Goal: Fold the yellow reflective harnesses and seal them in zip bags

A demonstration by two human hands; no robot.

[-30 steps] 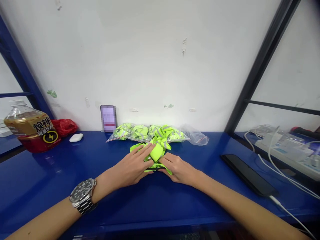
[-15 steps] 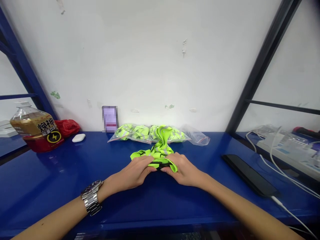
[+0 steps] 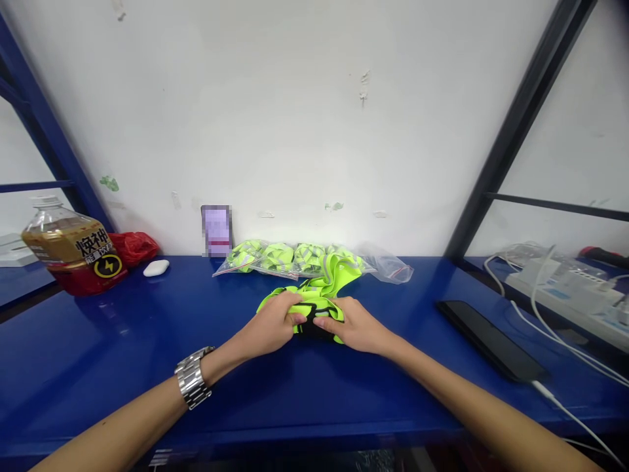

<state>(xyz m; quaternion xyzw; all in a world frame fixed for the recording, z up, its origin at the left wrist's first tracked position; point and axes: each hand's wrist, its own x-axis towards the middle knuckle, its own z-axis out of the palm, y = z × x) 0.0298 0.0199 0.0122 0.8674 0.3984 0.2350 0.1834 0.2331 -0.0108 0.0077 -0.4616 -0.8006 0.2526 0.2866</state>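
Observation:
A neon yellow-green strap bundle point(image 3: 318, 303) with grey reflective stripes and a black part lies bunched on the blue table point(image 3: 147, 334). My left hand point(image 3: 276, 322) pinches its left side, thumb on top near the black part. On the right side my right hand point(image 3: 358, 325) grips it the same way, the two thumbs a little apart. A loose loop of the strap stands up behind the hands. Just beyond it, clear plastic bags point(image 3: 279, 258) hold more yellow-green straps in a row along the wall.
At left stand a large bottle point(image 3: 73, 246), a red plastic bag point(image 3: 135, 247) and a white case point(image 3: 156, 268). A phone point(image 3: 217, 231) leans on the wall. Another phone point(image 3: 491, 339) with a cable lies at right, near power strips point(image 3: 565, 288).
Both hands have turned the bundle so more of its black part shows at the front. The upright loop has sagged to the right.

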